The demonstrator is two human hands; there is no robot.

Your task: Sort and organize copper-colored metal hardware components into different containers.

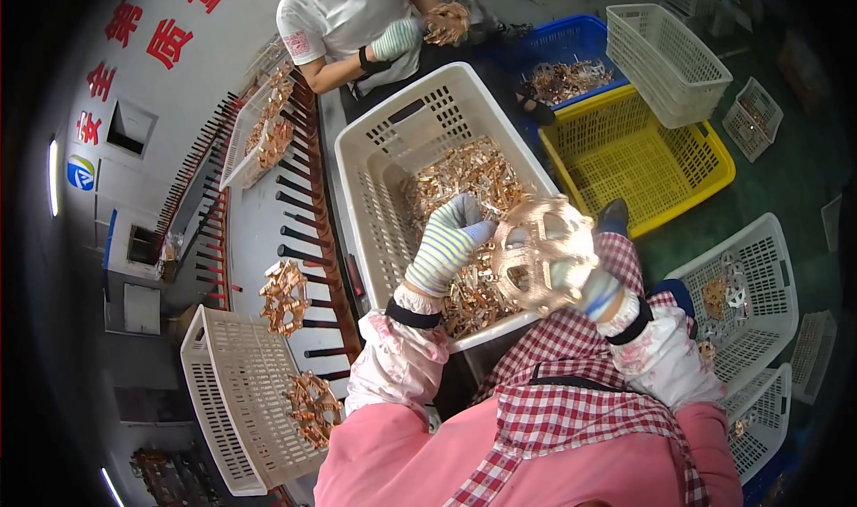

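From the head view, gripping with the right hand (585, 288) a copper-coloured disc (536, 257), domed, shiny and pierced with large rounded holes, above the near end of a cream plastic bin (357, 145). Holding the left hand (449, 244) curled just beside the disc's left edge, apart from the right (cannot tell whether pinching anything or touching the metal). Wearing knit gloves, finely striped on the left, partly seen through the holes on the right. Looking down onto a loose, glittering heap of small, thin pieces (469, 172) inside the bin's slotted walls. Further left, seeing 2 knobbly openwork frames (287, 279) near a white slotted basket (232, 400), plus a row of black rod-like handles (299, 236). Beyond the bin, facing a co-worker (344, 16) in a white T-shirt. To the right, catching a glossy yellow basket (625, 163) beside a blue bin (580, 38).
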